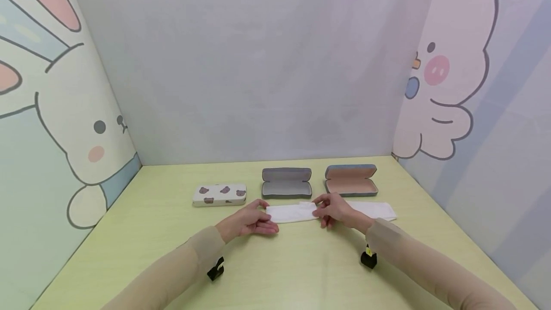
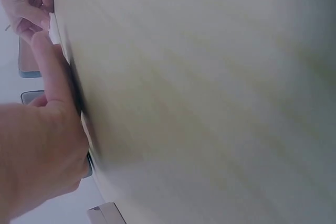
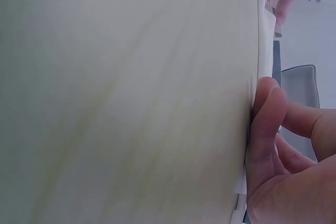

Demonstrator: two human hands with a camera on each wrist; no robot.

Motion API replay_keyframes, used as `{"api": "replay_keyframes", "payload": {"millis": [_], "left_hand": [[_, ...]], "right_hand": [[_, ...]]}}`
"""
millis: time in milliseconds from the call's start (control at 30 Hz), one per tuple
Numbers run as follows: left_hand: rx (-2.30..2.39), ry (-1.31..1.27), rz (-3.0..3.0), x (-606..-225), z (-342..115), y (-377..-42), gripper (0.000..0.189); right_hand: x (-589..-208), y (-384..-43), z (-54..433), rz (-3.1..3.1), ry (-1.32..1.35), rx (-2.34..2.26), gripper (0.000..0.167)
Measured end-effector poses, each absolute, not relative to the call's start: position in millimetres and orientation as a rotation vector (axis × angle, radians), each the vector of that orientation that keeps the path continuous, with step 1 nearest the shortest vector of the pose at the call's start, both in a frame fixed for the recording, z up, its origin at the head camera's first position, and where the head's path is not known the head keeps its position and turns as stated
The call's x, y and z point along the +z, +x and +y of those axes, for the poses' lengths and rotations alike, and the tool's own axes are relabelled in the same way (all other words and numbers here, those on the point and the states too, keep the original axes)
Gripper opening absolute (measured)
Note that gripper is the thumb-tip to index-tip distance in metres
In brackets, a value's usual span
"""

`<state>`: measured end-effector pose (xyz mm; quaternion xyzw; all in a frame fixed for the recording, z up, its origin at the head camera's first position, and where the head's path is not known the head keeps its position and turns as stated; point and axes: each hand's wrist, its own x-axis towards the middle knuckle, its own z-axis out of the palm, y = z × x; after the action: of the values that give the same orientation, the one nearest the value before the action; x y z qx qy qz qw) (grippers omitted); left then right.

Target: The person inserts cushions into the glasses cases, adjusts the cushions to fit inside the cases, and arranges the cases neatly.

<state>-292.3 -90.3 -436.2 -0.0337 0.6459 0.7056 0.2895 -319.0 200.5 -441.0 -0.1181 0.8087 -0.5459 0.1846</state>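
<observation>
In front of the grey case (image 1: 286, 189) on the tabletop (image 1: 292, 262), the white cloth (image 1: 290, 213), presumably light and limp, is being pinched by the fingers of the left hand (image 1: 247, 220) and right hand (image 1: 337, 210) at opposite ends, apparently its steadiest hold.

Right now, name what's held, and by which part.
A white cloth: the left hand holds its left end, the right hand its right.

Long folded strip of white cloth (image 1: 290, 212) held at both ends

It lies flat, left to right, on the pale yellow table (image 1: 288, 267), just in front of the open grey hinged case (image 1: 286, 189). The left hand (image 1: 249, 219) holds its left end; the right hand (image 1: 337, 211) pinches its right end, near which a small flap juts from the back edge.
</observation>
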Motion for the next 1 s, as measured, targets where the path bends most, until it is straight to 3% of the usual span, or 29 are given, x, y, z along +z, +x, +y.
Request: {"api": "replay_keyframes", "payload": {"millis": [300, 667, 1000], "left_hand": [[1.850, -0.187, 1.793, -432.0, -79.2, -297.0, 0.024], [1.894, -0.189, 1.795, -421.7, -82.7, -306.9, 0.016], [1.904, -0.123, 1.809, -398.5, -93.1, -337.3, 0.005]], "right_hand": [[-438.7, -317.8, 196.1, 2.320, -0.271, -1.513, 0.023], [-425.5, -323.5, 191.8, 2.342, -0.187, -1.526, 0.021], [-404.8, -346.9, 188.0, 2.294, -0.146, -1.632, 0.021]]}}
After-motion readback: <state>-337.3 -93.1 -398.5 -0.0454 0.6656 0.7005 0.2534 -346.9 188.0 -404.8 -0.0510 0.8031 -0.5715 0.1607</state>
